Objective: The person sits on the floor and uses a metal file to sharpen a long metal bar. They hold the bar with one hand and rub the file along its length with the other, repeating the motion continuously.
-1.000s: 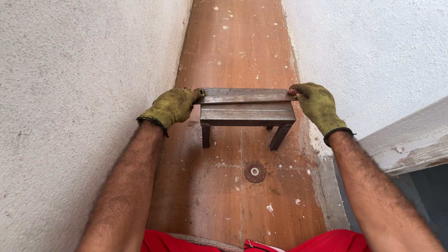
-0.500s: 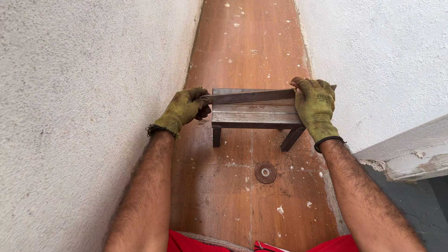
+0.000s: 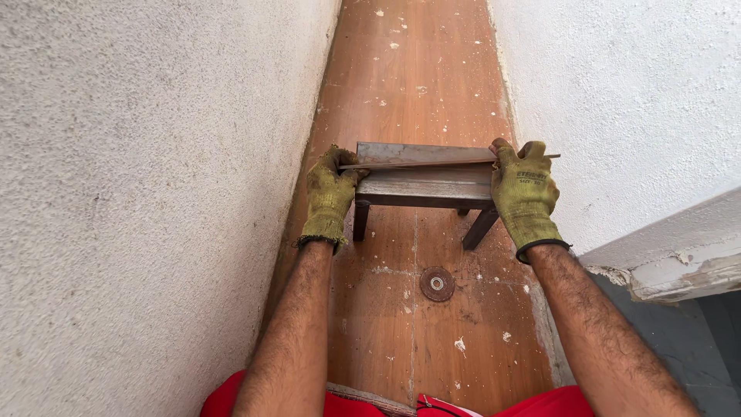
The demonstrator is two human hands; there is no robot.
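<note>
A small grey wooden stool (image 3: 423, 189) stands on a narrow brown board floor (image 3: 417, 69) between two walls. Along its top lies a long rusty metal angle bar (image 3: 421, 156), tilted, its right tip sticking out past the stool. My left hand (image 3: 330, 193), in a worn olive glove, grips the bar's left end at the stool's left edge. At the right end of the stool, my gloved right hand (image 3: 525, 193) closes over the bar. Two stool legs show below the seat.
A small round rusty disc (image 3: 437, 283) lies on the floor just in front of the stool. Rough white plastered walls (image 3: 139, 193) close in on both sides. A chipped white ledge (image 3: 679, 262) juts out at the right. Plaster crumbs dot the floor.
The metal bar lay flat on the stool top; it now stands tilted under both hands. My right hand has shifted further over the stool's right end.
</note>
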